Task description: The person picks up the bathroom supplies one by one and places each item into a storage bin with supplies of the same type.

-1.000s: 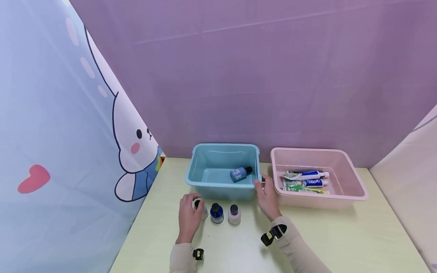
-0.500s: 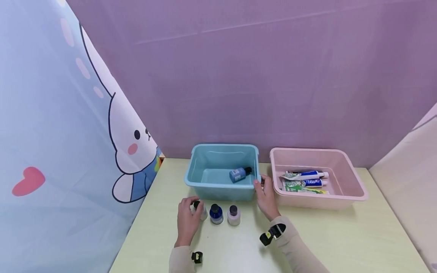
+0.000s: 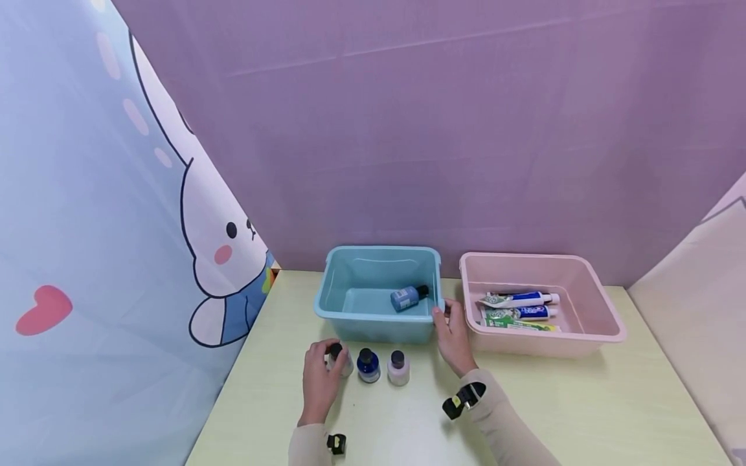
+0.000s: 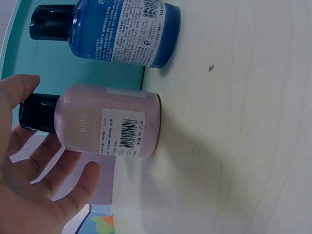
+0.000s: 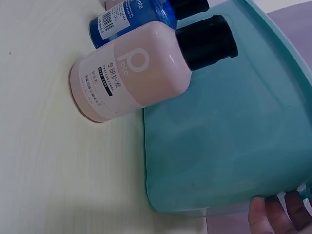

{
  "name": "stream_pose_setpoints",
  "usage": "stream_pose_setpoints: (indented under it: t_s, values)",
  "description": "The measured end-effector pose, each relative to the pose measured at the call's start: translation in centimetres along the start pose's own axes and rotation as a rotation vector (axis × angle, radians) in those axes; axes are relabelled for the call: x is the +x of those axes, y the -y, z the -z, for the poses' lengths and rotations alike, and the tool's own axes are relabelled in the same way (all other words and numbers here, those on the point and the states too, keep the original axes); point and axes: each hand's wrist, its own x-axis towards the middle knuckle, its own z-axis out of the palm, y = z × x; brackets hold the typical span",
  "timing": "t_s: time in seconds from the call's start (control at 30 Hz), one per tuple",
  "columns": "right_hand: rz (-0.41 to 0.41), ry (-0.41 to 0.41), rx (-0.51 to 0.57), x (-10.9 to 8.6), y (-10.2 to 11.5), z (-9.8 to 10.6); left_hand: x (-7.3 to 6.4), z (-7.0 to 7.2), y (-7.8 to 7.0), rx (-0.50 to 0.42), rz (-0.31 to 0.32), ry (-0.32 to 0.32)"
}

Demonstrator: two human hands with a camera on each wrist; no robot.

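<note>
My left hand (image 3: 320, 380) pinches the black cap of a pinkish bottle (image 4: 107, 122) between thumb and forefinger, its other fingers spread behind. The bottle stands upright on the table. Next to it stands a blue bottle (image 3: 368, 366) with a black cap, then a pale pink bottle (image 3: 399, 369), whose front label faces the right wrist camera. Behind them sits a teal bin (image 3: 379, 329); my right hand (image 3: 455, 338) grips its right end at the rim. Inside the bin a blue bottle (image 3: 405, 298) with a dark cap lies on its side.
To the right, a pink bin (image 3: 548, 344) holds several toothpaste tubes (image 3: 519, 310). Both bins stand near the back edge of the pale table (image 3: 559, 401). A purple cloth (image 3: 408, 129) hangs behind, and a cartoon-printed cloth (image 3: 116, 226) on the left.
The view has shifted slightly. Both hands keep their places, the left at the bottle's cap and the right at the teal bin's rim; the bottles and bins have not visibly moved.
</note>
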Motion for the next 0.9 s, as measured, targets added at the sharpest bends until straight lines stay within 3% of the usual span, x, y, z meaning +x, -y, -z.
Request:
stream_pose_setpoints:
  t_s: [0.4,0.9]
  values:
    - [-0.001,-0.02,-0.04,0.0,0.2,-0.2,-0.1,0.1,0.0,-0.003,-0.011,-0.004]
    - [-0.132,0.035,0.092,0.5,1.1,0.0,-0.2,0.4,-0.4,0.003,0.001,-0.002]
